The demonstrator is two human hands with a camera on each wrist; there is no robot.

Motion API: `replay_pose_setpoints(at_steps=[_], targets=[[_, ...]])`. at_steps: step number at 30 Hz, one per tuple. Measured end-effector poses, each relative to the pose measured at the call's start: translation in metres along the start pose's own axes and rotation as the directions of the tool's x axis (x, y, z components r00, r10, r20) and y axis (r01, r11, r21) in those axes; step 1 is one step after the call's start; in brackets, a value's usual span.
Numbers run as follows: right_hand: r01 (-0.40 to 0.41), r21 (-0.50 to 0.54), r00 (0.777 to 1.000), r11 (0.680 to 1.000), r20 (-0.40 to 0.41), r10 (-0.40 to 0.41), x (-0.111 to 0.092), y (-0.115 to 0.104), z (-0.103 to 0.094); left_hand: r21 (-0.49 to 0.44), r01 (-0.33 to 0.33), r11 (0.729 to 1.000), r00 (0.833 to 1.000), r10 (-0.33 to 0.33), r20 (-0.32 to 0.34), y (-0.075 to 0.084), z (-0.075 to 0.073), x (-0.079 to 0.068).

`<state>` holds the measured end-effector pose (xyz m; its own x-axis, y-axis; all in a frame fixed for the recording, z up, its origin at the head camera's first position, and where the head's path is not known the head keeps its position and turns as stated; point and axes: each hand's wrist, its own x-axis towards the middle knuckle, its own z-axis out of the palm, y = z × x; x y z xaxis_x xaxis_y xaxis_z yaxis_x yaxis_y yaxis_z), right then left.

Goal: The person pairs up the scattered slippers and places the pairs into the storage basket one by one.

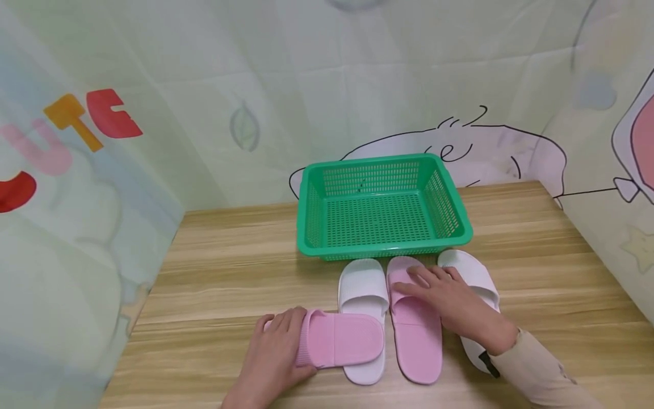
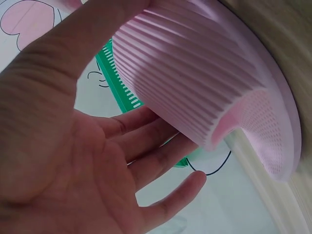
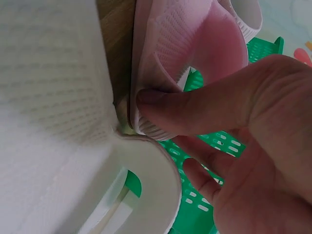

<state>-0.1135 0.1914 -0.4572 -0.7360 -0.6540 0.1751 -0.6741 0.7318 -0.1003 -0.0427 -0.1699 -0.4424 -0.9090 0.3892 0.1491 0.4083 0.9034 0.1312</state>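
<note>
On the wooden table, my left hand grips the toe end of a pink slipper lying sideways. Its sole end overlaps a white slipper. In the left wrist view, fingers touch the ribbed strap. My right hand holds the strap area of a second pink slipper, which points toward the basket. Its thumb presses on that slipper's edge in the right wrist view. Another white slipper lies to the right, partly hidden under the right hand and forearm.
A green perforated basket stands behind the slippers near the back edge. Printed cloth rises at the back and both sides. A small black strip shows beside the right sleeve.
</note>
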Motion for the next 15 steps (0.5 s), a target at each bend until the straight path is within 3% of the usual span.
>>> replay_pose_setpoints(at_steps=[15], targets=[[-0.016, 0.035, 0.999, 0.999, 0.044, 0.014, -0.009, -0.002, -0.014, -0.037, 0.006, 0.999, 1.000, -0.005, 0.021, -0.002, 0.000, -0.001]])
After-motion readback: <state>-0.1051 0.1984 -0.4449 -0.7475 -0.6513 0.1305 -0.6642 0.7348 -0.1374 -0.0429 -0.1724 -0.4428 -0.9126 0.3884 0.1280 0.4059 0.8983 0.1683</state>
